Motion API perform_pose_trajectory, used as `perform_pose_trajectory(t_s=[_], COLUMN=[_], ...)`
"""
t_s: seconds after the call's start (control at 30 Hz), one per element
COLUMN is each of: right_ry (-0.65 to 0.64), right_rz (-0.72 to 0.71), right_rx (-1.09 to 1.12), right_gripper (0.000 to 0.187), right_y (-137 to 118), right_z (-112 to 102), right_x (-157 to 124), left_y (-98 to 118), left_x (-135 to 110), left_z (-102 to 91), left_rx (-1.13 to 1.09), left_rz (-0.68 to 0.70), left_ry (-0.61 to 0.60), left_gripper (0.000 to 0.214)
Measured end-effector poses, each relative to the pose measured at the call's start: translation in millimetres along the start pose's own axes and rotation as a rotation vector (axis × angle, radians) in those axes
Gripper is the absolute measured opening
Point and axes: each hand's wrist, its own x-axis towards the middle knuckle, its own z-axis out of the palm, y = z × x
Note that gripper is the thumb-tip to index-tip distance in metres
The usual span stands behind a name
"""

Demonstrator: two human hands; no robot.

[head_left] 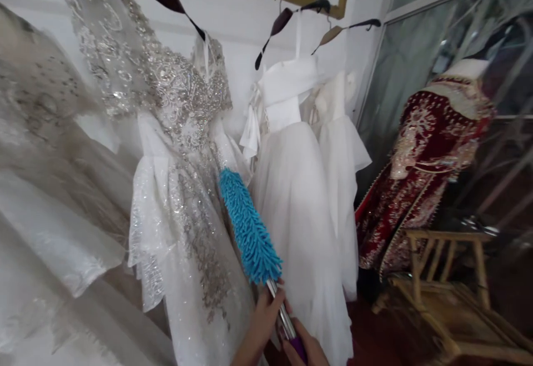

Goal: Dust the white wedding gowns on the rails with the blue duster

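Both hands' grips, left hand (266, 313), right hand (306, 349), closed around blue duster (249, 227); no legible writing.

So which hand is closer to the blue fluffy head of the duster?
Left. The left hand grips the handle just below the blue duster head; the right hand holds lower, at the purple end.

I can read no text, label, brand or number anywhere here: nothing legible on the dresses (187, 188), the hangers (287, 19) or the duster (250, 227).
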Motion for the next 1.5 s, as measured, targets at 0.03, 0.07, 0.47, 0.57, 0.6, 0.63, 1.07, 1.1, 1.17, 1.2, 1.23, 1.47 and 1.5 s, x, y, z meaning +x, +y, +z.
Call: perform_pose_trajectory(t_s=[0.03,0.07,0.47,0.57,0.6,0.63,1.07,1.1,1.17,1.2,1.23,1.47,1.5], right_ry=[0.017,0.033,0.122,0.08,0.059,0.035,-0.143,-0.146,-0.142,-0.141,-0.137,0.008,0.038], right_rz=[-0.009,0.047,0.035,0.055,0.059,0.067,0.099,0.096,0.101,0.099,0.094,0.017,0.017], right_rx=[-0.001,-0.041,-0.108,-0.156,-0.162,-0.168,-0.133,-0.131,-0.133,-0.133,-0.134,-0.09,-0.094], right_gripper=[0.081,0.073,0.033,0.032,0.032,0.031,0.039,0.037,0.037,0.038,0.04,0.051,0.051], right_y=[-10,-19,-45,-32,-26,-20,73,69,57,50,43,-4,-6], right_z=[-11,-22,-149,-163,-166,-168,-180,-183,-188,-191,-193,-213,-214], right_x=[0,2,44,46,46,46,35,36,39,41,43,58,60], left_y=[11,23,63,47,40,33,-52,-49,-36,-27,-16,46,49], left_x=[3,7,89,96,96,95,71,72,75,76,78,99,103], left_z=[8.8,18.3,127.2,139.2,141.9,144.2,166.0,167.5,170.7,172.6,174.8,196.5,199.2], left_rx=[0.002,-0.004,-0.095,-0.105,-0.107,-0.11,-0.166,-0.166,-0.167,-0.167,-0.166,-0.145,-0.145], left_rz=[0.007,0.007,0.097,0.054,0.045,0.035,-0.157,-0.135,-0.085,-0.057,-0.03,0.124,0.134], left_ry=[-0.038,-0.08,-0.383,-0.336,-0.314,-0.289,0.076,0.076,0.07,0.058,0.042,-0.165,-0.193], left_gripper=[0.048,0.047,0.044,0.046,0.047,0.047,0.059,0.058,0.056,0.054,0.052,0.049,0.049])
